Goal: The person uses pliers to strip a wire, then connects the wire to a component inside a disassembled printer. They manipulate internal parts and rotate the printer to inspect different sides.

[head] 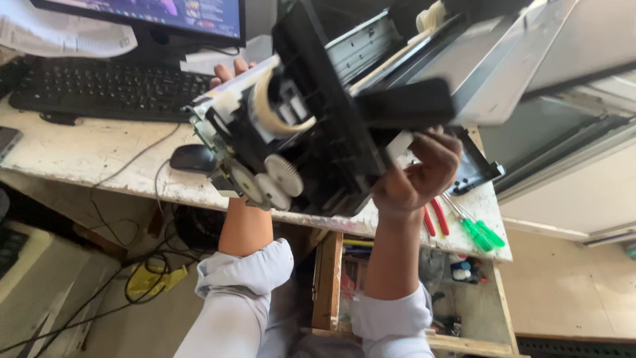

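I hold a stripped printer mechanism point(318, 126) tilted up over the desk: a black plastic frame with white gears point(283, 174) on its near end and a metal rail on top. My left hand point(228, 71) is behind its left end, with only the fingertips showing above the frame. My right hand point(419, 176) grips the lower right edge of the black frame, fingers curled around it. Both forearms in pale rolled sleeves reach up from below.
A worn white desk point(86, 149) carries a black keyboard point(106, 89), a black mouse point(192, 159), a monitor point(179, 13) and papers. Red-handled pliers point(438, 217) and green-handled screwdrivers point(482, 233) lie by the right edge. Cables hang below; a wooden shelf point(329, 278) stands underneath.
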